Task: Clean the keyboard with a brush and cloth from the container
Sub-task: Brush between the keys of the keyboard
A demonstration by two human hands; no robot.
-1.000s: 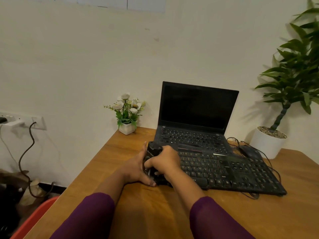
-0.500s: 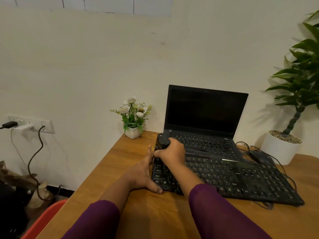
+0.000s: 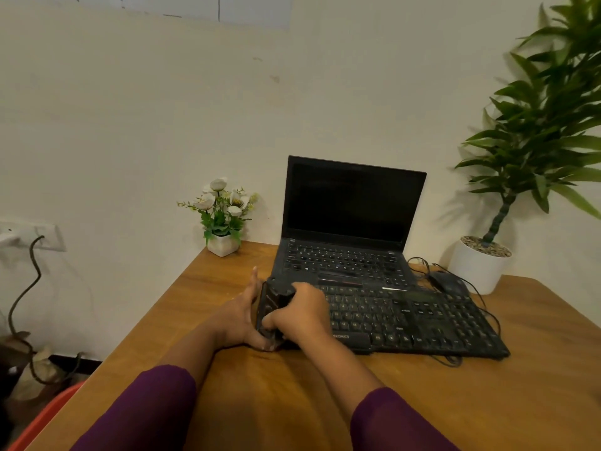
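Head view, the only one we have. The keyboard [image 3: 409, 323] lies across the table [image 3: 260, 405], its far edge touching the front of the open laptop [image 3: 351, 222]. Both hands work at its 9 o'clock end.

Our left hand [image 3: 244, 317] stands flat against that end, fingers straight and pointing to 12 o'clock, thumb along the near corner, holding nothing. Our right hand [image 3: 302, 317] is curled round a small dark block we take for the brush [image 3: 276, 297]. Its bristles are hidden, so we cannot tell whether they touch the keys.

From the hands, the flowers [image 3: 224, 216] stand at 11 o'clock, the mouse [image 3: 448, 283] at 2 o'clock and the plant [image 3: 536, 141] beyond it. We see no cloth or container.

We judge the keyboard light, stiff plastic that would slide on smooth wood under brushing, so bracing its end seems right. Its keycaps may lift if scrubbed hard, and its cable could drag. The brush looks rigid and light, best gripped round its body.
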